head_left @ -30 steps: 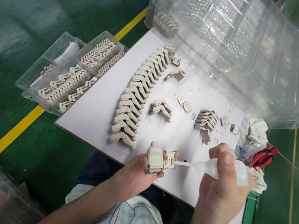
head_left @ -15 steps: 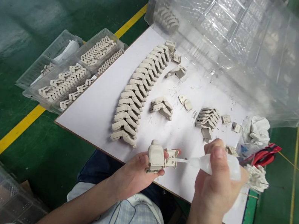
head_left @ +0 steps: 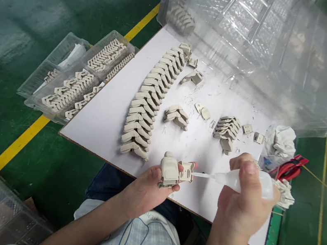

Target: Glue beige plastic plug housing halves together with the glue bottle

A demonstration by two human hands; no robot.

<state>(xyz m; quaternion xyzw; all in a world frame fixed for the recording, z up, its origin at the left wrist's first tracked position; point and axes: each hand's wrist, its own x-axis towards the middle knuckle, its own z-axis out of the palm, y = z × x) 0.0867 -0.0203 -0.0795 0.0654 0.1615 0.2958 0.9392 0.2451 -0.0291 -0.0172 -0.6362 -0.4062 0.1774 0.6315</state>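
Near the front edge of the white board, my left hand (head_left: 146, 188) is closed around a beige plastic part (head_left: 170, 171), whose slotted plate (head_left: 186, 172) sticks out to the right. In my right hand (head_left: 243, 198) is a white squeeze bottle (head_left: 237, 181) with a long thin nozzle, held level. The nozzle tip points left and lies at the right edge of the slotted plate; whether it touches I cannot tell. Behind the hands, a long curved row of beige angled pieces (head_left: 143, 113) lies on the board, with a small joined piece (head_left: 177, 117) beside it.
A shorter stack of beige pieces (head_left: 227, 129) sits right of centre. Red-handled pliers (head_left: 288, 170) and crumpled white cloth (head_left: 279, 141) lie at the right edge. A clear divided plastic box (head_left: 257, 50) stands at the back. Clear trays of parts (head_left: 68, 90) are at left.
My right hand and the squeeze bottle have shifted slightly to the right, and the nozzle still reaches the plate's edge. The left hand with the beige part has barely moved.
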